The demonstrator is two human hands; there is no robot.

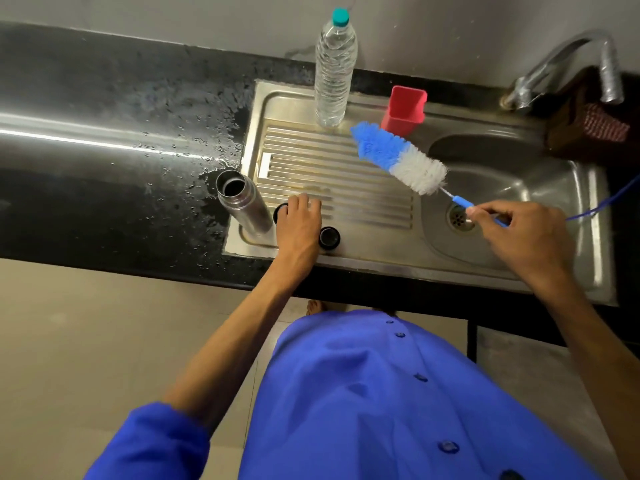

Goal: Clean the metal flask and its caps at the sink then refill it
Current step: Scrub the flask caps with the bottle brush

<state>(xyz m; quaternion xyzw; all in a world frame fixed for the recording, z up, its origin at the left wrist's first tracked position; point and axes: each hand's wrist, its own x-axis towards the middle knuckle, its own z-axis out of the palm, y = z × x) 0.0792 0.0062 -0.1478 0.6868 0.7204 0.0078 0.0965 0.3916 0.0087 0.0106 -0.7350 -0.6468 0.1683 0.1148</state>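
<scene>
The open metal flask point(242, 202) stands upright at the left edge of the steel drainboard point(332, 161). My left hand point(300, 227) lies over a dark cap point(279, 213) just right of the flask, hiding most of it; whether the fingers grip it I cannot tell. A second dark cap point(329, 238) stands just right of that hand. My right hand point(523, 237) holds the blue handle of a blue-and-white bottle brush point(398, 157) above the sink basin point(540, 188), bristles pointing up-left over the drainboard.
A clear plastic water bottle point(334, 69) with a teal cap stands at the back of the drainboard, a red cup point(404, 110) beside it. The tap point(568, 64) curves over the basin's far right. A dark cloth point(588, 129) lies by it. The black counter point(121, 133) is wet.
</scene>
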